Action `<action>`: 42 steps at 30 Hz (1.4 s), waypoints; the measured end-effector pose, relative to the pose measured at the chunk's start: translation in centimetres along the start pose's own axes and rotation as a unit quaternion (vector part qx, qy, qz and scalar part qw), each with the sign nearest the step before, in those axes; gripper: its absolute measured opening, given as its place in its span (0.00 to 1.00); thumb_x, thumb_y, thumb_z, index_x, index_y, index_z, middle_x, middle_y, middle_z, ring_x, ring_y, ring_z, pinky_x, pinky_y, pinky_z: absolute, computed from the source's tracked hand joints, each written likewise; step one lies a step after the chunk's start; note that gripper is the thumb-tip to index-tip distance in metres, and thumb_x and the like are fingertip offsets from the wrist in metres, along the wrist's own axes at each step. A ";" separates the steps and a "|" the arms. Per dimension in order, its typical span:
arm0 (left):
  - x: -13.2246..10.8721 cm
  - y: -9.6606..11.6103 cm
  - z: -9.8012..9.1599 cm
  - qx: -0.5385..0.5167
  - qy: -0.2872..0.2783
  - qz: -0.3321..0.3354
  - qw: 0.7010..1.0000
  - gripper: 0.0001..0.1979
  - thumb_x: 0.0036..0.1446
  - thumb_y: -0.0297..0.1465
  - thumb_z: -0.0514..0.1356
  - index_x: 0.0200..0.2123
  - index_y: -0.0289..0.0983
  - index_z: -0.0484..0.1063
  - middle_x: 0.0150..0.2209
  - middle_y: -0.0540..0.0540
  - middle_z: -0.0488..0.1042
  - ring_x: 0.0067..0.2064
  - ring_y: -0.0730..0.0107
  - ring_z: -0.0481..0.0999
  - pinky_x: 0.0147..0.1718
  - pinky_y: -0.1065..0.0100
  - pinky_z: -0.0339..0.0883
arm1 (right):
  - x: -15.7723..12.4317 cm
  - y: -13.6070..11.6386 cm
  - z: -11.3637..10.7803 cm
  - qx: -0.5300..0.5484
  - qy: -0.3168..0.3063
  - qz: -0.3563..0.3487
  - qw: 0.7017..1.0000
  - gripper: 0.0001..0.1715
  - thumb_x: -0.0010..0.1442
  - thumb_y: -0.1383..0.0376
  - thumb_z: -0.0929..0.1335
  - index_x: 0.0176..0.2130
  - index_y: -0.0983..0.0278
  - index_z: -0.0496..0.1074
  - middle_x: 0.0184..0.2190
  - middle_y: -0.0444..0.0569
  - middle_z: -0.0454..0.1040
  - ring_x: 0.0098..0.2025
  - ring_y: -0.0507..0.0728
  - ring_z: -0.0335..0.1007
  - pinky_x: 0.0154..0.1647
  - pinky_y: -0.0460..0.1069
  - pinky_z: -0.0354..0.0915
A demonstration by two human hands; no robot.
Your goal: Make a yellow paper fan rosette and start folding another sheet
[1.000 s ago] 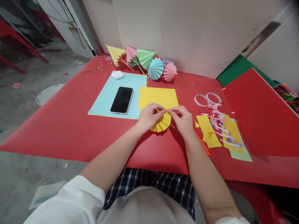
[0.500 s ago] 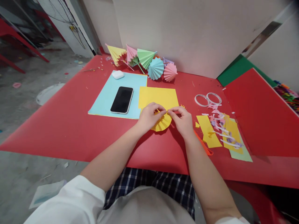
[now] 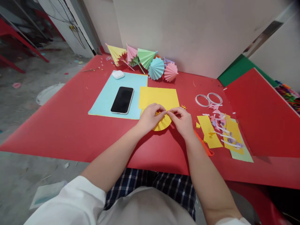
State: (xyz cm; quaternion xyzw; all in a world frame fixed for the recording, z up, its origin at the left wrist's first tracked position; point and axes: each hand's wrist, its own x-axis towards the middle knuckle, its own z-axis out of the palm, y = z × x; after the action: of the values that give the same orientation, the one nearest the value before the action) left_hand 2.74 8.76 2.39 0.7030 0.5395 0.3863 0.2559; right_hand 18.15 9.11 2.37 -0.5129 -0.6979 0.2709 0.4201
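Over the near side of a red tabletop (image 3: 154, 153), the left hand (image 3: 150, 117) and right hand (image 3: 183, 122) pinch the upper edge of a pleated, round-edged yellow paper fan (image 3: 162, 124); a flat yellow paper sheet (image 3: 159, 96) lies just beyond, multicoloured paper parasols (image 3: 156, 69) farther back.

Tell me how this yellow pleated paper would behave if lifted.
The yellow pleated paper is probably very light, since it looks like thin sheet. Its fan folds likely keep it stiff along the pleats but flexible across them. The left hand and right hand pinch it; squeezing harder might crease it.
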 end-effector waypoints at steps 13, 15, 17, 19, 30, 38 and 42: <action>-0.1 0.1 -0.2 0.010 -0.009 0.006 1.000 0.05 0.55 0.31 0.53 0.30 0.38 0.67 0.31 0.50 0.71 0.35 0.71 0.69 0.32 0.69 0.62 | -0.1 -0.1 -0.1 0.015 0.006 0.029 0.999 0.08 0.52 0.59 0.67 0.30 0.61 0.72 0.30 0.44 0.73 0.33 0.52 0.67 0.36 0.49 0.63; -0.1 0.2 -0.2 0.011 -0.013 0.003 1.000 0.05 0.55 0.31 0.53 0.30 0.37 0.67 0.31 0.49 0.71 0.35 0.71 0.69 0.32 0.69 0.62 | -0.1 0.0 0.0 0.019 0.007 0.028 0.999 0.08 0.52 0.59 0.67 0.30 0.61 0.72 0.30 0.44 0.73 0.33 0.52 0.67 0.36 0.49 0.63; -0.1 0.3 -0.2 0.013 -0.016 -0.001 1.000 0.05 0.55 0.31 0.53 0.30 0.38 0.67 0.31 0.49 0.71 0.35 0.70 0.69 0.32 0.69 0.62 | -0.1 0.0 0.0 0.022 0.007 0.028 0.999 0.08 0.53 0.59 0.67 0.30 0.61 0.72 0.30 0.44 0.73 0.33 0.53 0.67 0.37 0.49 0.63; -0.1 0.3 -0.3 0.017 -0.015 -0.005 1.000 0.05 0.55 0.31 0.53 0.31 0.38 0.67 0.31 0.49 0.71 0.35 0.70 0.69 0.33 0.68 0.62 | -0.1 -0.1 -0.1 0.024 0.008 0.028 0.999 0.08 0.53 0.59 0.67 0.30 0.61 0.72 0.30 0.45 0.73 0.33 0.53 0.67 0.37 0.49 0.63; -0.1 0.3 -0.3 0.015 -0.003 -0.014 1.000 0.06 0.55 0.32 0.53 0.31 0.38 0.67 0.31 0.50 0.72 0.35 0.71 0.70 0.33 0.68 0.63 | 0.0 -0.4 -0.4 0.026 0.030 0.035 0.999 0.08 0.53 0.59 0.67 0.31 0.61 0.72 0.31 0.44 0.73 0.32 0.52 0.67 0.35 0.49 0.63; -0.2 0.5 -0.1 -0.006 0.006 -0.014 1.000 0.09 0.58 0.34 0.50 0.34 0.39 0.68 0.33 0.50 0.72 0.35 0.72 0.70 0.32 0.69 0.63 | 0.0 -0.3 -0.4 0.021 0.028 0.028 0.999 0.08 0.53 0.60 0.67 0.30 0.61 0.72 0.30 0.44 0.73 0.33 0.52 0.67 0.36 0.49 0.62; -0.2 0.5 -0.1 0.000 0.001 -0.005 1.000 0.09 0.58 0.34 0.51 0.35 0.39 0.69 0.34 0.49 0.73 0.37 0.71 0.70 0.35 0.69 0.63 | -0.1 -0.3 -0.4 0.022 0.025 0.028 0.999 0.08 0.53 0.59 0.66 0.30 0.61 0.72 0.30 0.44 0.73 0.33 0.52 0.67 0.36 0.49 0.63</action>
State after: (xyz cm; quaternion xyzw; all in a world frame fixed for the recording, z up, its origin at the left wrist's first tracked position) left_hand 2.93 8.42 2.80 0.6999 0.5430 0.3862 0.2572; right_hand 18.32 8.91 2.77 -0.5298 -0.6661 0.2849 0.4410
